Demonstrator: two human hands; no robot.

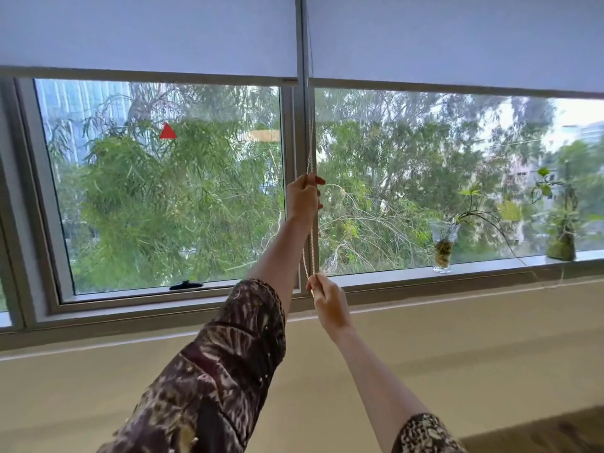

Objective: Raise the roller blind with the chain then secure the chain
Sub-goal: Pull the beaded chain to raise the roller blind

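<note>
Pale grey fabric across the top of the head view: two blinds, left roller blind [147, 34] and right roller blind [457, 37], both drawn partway down, lower hems near the top edge of the panes. Between them, one centre post [302, 93] of the window frame. Along that post, one chain [309, 142], pale and beaded, hanging as two strands close together; cannot tell which of the two blinds it works.

Two hands on the chain. Left hand [304, 197] high, about mid-height of the panes, fingers curled round the strands, thumb pointing right. Right hand [328, 299] lower, level with the bottom edge of the window frame, fingers curled and pinching the chain at its top.

Two patterned sleeves, brown and cream: left sleeve [235, 354] pushed back to the elbow, right sleeve [425, 434] at the bottom edge.

On the left pane, one red triangle [168, 131]; at that pane's bottom edge, one black latch [186, 285].

Toward the right end of the sill [490, 266], two plants well apart: one glass vase [443, 246] with a trailing stem, and one mossy-based plant [562, 246] near the right edge.
</note>
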